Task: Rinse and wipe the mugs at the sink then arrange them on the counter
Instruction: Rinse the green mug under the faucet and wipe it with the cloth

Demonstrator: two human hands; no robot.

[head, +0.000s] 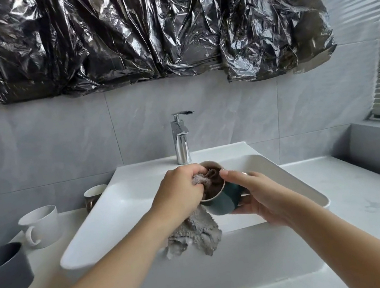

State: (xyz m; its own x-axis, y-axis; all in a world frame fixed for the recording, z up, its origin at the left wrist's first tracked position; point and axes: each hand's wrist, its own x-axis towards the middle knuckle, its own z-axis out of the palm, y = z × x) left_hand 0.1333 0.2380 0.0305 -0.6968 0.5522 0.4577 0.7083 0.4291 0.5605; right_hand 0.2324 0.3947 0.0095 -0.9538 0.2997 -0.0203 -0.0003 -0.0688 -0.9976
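Dark green glazed mug (223, 199) tilted over white basin (111, 220), grey terry cloth (196, 233) stuffed inside, tail hanging. On my left counter (52, 257): white mug (43, 225), dark grey mug (5, 271), small cream-and-bronze cup (94, 195), all upright.

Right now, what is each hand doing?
Left hand: grips the grey cloth inside the mug.
Right hand: holds the green mug.

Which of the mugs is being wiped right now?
The dark green mug, tilted over the sink in the right hand, cloth pushed inside by the left hand. The other three stand untouched on the counter.
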